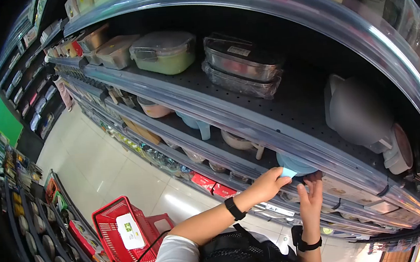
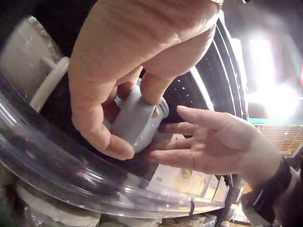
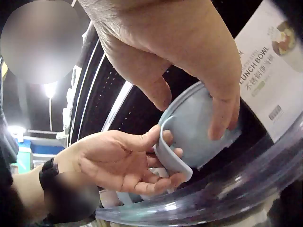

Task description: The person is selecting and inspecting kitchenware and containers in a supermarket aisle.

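Observation:
A light blue bowl with a handle (image 1: 295, 163) is on a dark shelf, partly hidden by the shelf edge above it. My left hand (image 1: 267, 185) grips its handle (image 3: 169, 158), the thumb on top and the fingers curled beneath, as the right wrist view shows. On the other side, my right hand (image 1: 311, 198) reaches in with its fingers extended. Seen from the right wrist, those fingers (image 3: 221, 113) lie along the bowl's side and the thumb is close to the rim. The left wrist view shows the right palm (image 2: 220, 142) turned up.
Boxes marked "LUNCH BOWL" (image 3: 272, 71) stand beside the bowl. A clear plastic strip (image 1: 249, 114) edges the shelf above, which bears a green-bottomed container (image 1: 164, 54) and wrapped metal lunch boxes (image 1: 241, 62). Another handled blue bowl (image 1: 192, 121) sits farther left. A red basket (image 1: 107, 211) is on the floor.

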`<state>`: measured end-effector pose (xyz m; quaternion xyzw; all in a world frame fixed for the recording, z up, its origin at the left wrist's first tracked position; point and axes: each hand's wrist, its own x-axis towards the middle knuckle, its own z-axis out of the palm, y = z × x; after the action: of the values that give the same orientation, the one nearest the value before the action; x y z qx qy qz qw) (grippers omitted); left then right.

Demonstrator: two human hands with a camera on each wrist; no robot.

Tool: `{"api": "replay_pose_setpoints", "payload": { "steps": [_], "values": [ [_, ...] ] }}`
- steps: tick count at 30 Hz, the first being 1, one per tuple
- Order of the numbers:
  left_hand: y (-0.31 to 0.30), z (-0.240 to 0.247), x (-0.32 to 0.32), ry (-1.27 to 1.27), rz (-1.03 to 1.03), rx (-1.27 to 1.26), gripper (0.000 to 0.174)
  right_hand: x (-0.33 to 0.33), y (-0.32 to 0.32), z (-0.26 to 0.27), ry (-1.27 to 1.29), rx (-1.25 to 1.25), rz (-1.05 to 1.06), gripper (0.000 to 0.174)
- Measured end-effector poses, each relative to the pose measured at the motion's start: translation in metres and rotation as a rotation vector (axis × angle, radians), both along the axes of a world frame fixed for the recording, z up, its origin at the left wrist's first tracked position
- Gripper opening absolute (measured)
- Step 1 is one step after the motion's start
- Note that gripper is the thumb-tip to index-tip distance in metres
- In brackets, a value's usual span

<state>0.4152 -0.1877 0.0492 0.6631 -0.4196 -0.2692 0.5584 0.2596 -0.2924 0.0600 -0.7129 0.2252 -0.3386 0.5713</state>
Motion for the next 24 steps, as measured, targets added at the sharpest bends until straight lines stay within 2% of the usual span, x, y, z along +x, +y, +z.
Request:
{"api": "replay_pose_setpoints", "payload": {
  "steps": [1, 3, 8, 10, 14, 16, 17, 19, 23, 24],
  "values": [
    [-0.007, -0.003, 0.0, -0.034, 0.04, 0.09, 0.027, 0.002, 0.002, 0.005, 0.005, -0.003, 0.001, 0.07],
    [-0.016, -0.008, -0.005, 0.017, 0.06, 0.057, 0.029, 0.007, 0.006, 0.011, 0.161, -0.219, -0.053, 0.064],
    [-0.024, -0.007, -0.009, 0.031, 0.106, 0.089, 0.03, 0.021, 0.014, 0.028, 0.218, -0.4, -0.122, 0.057],
    [-0.024, 0.001, -0.01, 0.071, 0.105, 0.025, 0.03, 0.025, 0.011, 0.03, 0.223, -0.568, -0.142, 0.053],
    [-0.032, -0.007, -0.014, 0.074, 0.096, 0.077, 0.029, 0.036, 0.009, 0.041, 0.287, -0.539, -0.184, 0.048],
    [-0.034, -0.018, -0.023, -0.044, 0.146, -0.067, 0.026, 0.039, -0.002, 0.031, 0.385, -0.699, -0.203, 0.048],
    [-0.037, -0.025, -0.024, -0.042, 0.149, -0.066, 0.026, 0.041, -0.003, 0.03, 0.385, -0.7, -0.201, 0.048],
    [-0.041, -0.035, -0.024, -0.083, 0.026, -0.016, 0.022, 0.047, -0.007, 0.031, 0.474, -0.818, -0.183, 0.052],
    [-0.03, -0.034, -0.034, -0.053, 0.061, -0.121, 0.023, 0.054, -0.013, 0.025, 0.523, -0.735, -0.193, 0.056],
    [-0.024, -0.028, -0.034, -0.018, 0.017, -0.089, 0.025, 0.056, -0.016, 0.021, 0.52, -0.807, -0.223, 0.047]
  ]
}}
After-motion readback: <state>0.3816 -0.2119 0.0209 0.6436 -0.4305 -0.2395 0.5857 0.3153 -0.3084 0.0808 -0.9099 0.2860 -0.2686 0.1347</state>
